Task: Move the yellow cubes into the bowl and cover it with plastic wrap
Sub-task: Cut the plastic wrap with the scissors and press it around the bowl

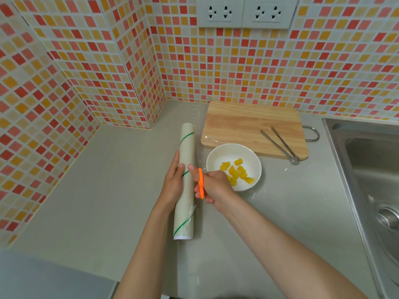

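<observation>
A white bowl sits on the grey counter and holds several yellow cubes. A clear sheet of plastic wrap stretches from the roll over the bowl. The long roll of plastic wrap, pale with green stripes, lies left of the bowl. My left hand grips the roll at its middle. My right hand holds orange-handled scissors between the roll and the bowl; the blades are hidden.
A wooden cutting board lies behind the bowl, with metal tongs on its right part. A steel sink takes up the right side. Tiled walls close off the back and left.
</observation>
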A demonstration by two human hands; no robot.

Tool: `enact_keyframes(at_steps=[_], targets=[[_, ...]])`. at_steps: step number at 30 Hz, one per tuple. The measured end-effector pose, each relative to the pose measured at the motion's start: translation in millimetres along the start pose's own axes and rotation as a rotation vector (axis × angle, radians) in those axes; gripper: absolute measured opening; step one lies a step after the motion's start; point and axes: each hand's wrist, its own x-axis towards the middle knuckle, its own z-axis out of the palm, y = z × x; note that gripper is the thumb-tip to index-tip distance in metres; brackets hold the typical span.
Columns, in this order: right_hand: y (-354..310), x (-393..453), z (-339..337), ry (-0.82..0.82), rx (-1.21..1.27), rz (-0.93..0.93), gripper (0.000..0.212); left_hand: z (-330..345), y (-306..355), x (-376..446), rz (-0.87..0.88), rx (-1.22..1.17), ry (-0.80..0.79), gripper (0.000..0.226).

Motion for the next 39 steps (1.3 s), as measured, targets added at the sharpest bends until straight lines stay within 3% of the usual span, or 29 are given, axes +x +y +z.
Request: enact_keyframes(at_steps=[7,20,30,39], targets=[[15,0,1,0.026,0.066,0.1,0.056,-1,-13,-34,-0.039,0.005,-0.033,0.049],[92,-32,3,0.008,0.111,0.339,0.059,-18,-62,-127,-0.214,0.05,-0.075,0.048],[88,-17,-1,-0.041,0.195,0.395,0.056,-22,-67,-132,-0.215,0.086,-0.096,0.048],[58,9,0,-0.146,0.252,0.451,0.055,-26,-59,-116,-0.214,-0.047,-0.099,0.043]])
